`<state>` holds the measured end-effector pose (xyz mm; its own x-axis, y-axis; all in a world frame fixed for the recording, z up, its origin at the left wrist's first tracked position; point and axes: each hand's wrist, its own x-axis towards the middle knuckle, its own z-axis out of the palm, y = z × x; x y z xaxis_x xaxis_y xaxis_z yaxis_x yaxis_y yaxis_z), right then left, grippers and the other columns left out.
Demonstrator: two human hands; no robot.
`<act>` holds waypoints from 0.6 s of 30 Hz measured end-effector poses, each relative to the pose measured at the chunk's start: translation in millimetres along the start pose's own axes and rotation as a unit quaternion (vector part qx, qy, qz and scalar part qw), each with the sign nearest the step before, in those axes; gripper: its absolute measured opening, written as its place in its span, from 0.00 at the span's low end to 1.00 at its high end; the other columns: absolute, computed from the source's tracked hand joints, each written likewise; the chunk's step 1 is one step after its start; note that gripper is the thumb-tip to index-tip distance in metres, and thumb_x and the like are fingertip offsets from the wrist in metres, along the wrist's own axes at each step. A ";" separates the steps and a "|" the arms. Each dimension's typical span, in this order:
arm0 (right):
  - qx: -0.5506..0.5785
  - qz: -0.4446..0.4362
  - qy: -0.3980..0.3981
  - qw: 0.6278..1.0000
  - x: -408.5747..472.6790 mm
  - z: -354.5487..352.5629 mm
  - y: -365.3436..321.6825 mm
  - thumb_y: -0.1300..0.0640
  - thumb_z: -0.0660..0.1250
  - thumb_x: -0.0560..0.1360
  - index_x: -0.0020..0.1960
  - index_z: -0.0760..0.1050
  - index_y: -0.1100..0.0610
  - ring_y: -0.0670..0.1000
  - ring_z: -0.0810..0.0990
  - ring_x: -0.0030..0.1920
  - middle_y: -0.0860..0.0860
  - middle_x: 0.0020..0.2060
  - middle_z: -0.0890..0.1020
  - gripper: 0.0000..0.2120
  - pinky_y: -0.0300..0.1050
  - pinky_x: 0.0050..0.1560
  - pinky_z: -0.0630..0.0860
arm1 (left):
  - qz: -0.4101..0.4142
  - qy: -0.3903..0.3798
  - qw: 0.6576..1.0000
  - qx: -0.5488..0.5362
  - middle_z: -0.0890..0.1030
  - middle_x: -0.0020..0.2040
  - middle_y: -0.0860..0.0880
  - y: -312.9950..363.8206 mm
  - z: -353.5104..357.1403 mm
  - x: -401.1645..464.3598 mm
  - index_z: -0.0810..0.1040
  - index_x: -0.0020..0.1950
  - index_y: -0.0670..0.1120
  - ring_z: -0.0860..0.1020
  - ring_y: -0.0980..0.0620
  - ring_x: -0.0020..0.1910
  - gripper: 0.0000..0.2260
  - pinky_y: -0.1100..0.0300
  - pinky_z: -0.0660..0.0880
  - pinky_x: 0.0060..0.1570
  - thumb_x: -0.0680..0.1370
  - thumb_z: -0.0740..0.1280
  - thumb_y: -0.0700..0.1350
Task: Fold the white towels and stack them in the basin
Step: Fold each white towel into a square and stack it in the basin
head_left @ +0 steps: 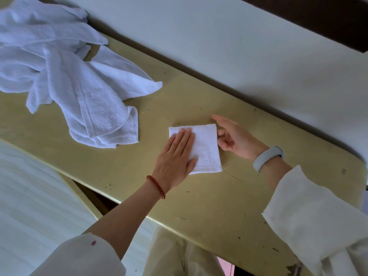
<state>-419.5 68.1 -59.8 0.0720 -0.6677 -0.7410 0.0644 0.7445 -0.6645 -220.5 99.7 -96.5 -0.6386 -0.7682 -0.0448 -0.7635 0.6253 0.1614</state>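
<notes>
A person is working at a scuffed, pale yellow-green tabletop (199, 196) seen from above. A small white terry towel, folded into a neat square (207, 148), is lying flat near the middle of the tabletop. The left hand (175, 164), with a red bead bracelet (156, 186) on its wrist, is pressing down on the left half of the square with straight fingers held together. The right hand (233, 137), with a pale grey wristband (267, 158) on its wrist, is hovering just beside the square's right edge, fingers loosely apart and relaxed, gripping nothing; whether it is touching the cloth is hard to tell.

A heap of unfolded white terry towels (69, 80) is lying rumpled at the upper left of the tabletop, well apart from the folded square. The basin is not showing anywhere in view.

Judging from this, the fold seems finished and the square is waiting to be carried off. The layers are held together only by the pressing palm, so lifting it by one edge or with one hand could be letting the layers slide and spring open. Because the basin is out of sight, reaching for it may be turning the body and dragging a loose white sleeve (318, 216) across the cloth. The heap is lying partly close to the tabletop's near edge, so pulling one towel from it could be tugging others off.
</notes>
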 end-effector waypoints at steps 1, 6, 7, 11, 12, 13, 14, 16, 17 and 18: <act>0.023 0.006 -0.027 0.999 1.6 0.1 -0.9 0.52 0.56 0.79 0.67 0.66 0.53 0.46 0.61 0.21 0.59 0.39 0.71 0.18 0.39 0.23 0.54 | -0.001 -0.002 1.000 0.000 0.65 0.70 0.38 0.4 0.1 0.1 0.64 0.70 0.35 0.64 0.41 0.70 0.27 0.45 0.61 0.68 0.79 0.51 0.53; 0.032 0.051 -0.113 0.992 12.2 1.4 -6.5 0.54 0.61 0.76 0.61 0.71 0.64 0.45 0.56 0.19 0.46 0.20 0.62 0.18 0.39 0.23 0.50 | 0.009 -0.005 1.000 0.006 0.65 0.70 0.38 -0.3 0.2 0.4 0.64 0.70 0.35 0.64 0.41 0.70 0.27 0.45 0.62 0.68 0.79 0.51 0.53; 0.043 0.054 -0.113 0.991 14.0 0.7 -6.2 0.55 0.61 0.75 0.58 0.73 0.62 0.45 0.56 0.19 0.46 0.20 0.61 0.15 0.39 0.24 0.49 | 0.009 -0.006 1.000 0.007 0.65 0.70 0.38 -0.4 0.0 0.2 0.64 0.70 0.35 0.64 0.41 0.70 0.26 0.45 0.63 0.68 0.79 0.51 0.53; 0.100 0.033 -0.007 0.994 11.3 -5.0 -7.4 0.58 0.59 0.76 0.47 0.73 0.59 0.44 0.57 0.18 0.48 0.25 0.66 0.06 0.37 0.20 0.50 | 0.008 -0.007 1.000 0.016 0.66 0.70 0.39 0.5 -0.5 0.0 0.65 0.70 0.37 0.64 0.41 0.70 0.26 0.45 0.64 0.67 0.79 0.51 0.53; 0.075 0.013 0.056 0.996 8.8 -5.3 -7.9 0.59 0.58 0.76 0.47 0.73 0.58 0.44 0.58 0.18 0.47 0.26 0.71 0.06 0.36 0.19 0.53 | 0.006 -0.007 1.000 0.014 0.66 0.70 0.39 0.7 -1.0 0.3 0.65 0.70 0.37 0.65 0.41 0.70 0.26 0.44 0.64 0.67 0.78 0.52 0.53; 0.026 -0.022 0.135 0.990 5.5 -4.2 -7.4 0.59 0.58 0.76 0.48 0.74 0.57 0.43 0.61 0.18 0.47 0.30 0.77 0.07 0.35 0.18 0.57 | 0.001 -0.008 1.000 0.010 0.66 0.70 0.39 1.0 -2.0 0.6 0.65 0.70 0.37 0.65 0.41 0.70 0.26 0.44 0.63 0.67 0.78 0.52 0.53; -0.040 -0.070 0.218 0.973 1.5 -1.3 -6.3 0.59 0.58 0.77 0.48 0.75 0.56 0.43 0.65 0.20 0.48 0.34 0.80 0.08 0.33 0.20 0.61 | -0.004 -0.010 1.000 0.005 0.66 0.70 0.39 1.0 -3.5 1.0 0.65 0.69 0.37 0.65 0.41 0.70 0.26 0.43 0.63 0.67 0.78 0.52 0.53; -0.206 -0.196 0.331 0.900 -7.9 10.9 -1.9 0.61 0.57 0.77 0.49 0.76 0.57 0.44 0.75 0.32 0.51 0.39 0.81 0.09 0.33 0.31 0.69 | -0.014 -0.003 1.000 -0.004 0.67 0.70 0.40 0.0 -6.8 1.9 0.66 0.69 0.36 0.66 0.42 0.69 0.26 0.40 0.62 0.66 0.77 0.52 0.52; -0.287 -0.254 0.342 0.858 -12.9 20.2 1.9 0.62 0.56 0.76 0.51 0.76 0.58 0.48 0.77 0.39 0.52 0.42 0.81 0.11 0.36 0.37 0.72 | -0.018 0.010 1.000 -0.009 0.69 0.69 0.40 -0.6 -7.8 2.3 0.67 0.68 0.36 0.67 0.42 0.69 0.25 0.39 0.62 0.65 0.77 0.52 0.50; -0.355 -0.301 0.332 0.820 -17.0 30.2 6.3 0.63 0.55 0.76 0.53 0.76 0.59 0.52 0.78 0.44 0.54 0.45 0.80 0.13 0.42 0.42 0.74 | -0.023 0.027 0.999 -0.014 0.70 0.68 0.40 -1.1 -8.2 2.8 0.69 0.67 0.36 0.68 0.41 0.68 0.23 0.37 0.62 0.65 0.77 0.53 0.48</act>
<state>-390.3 84.1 -48.5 -0.3328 -0.9429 0.0105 -0.7243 0.2485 -0.6431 -220.7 95.7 -88.7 -0.5955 -0.8033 0.0009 -0.7890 0.5851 0.1875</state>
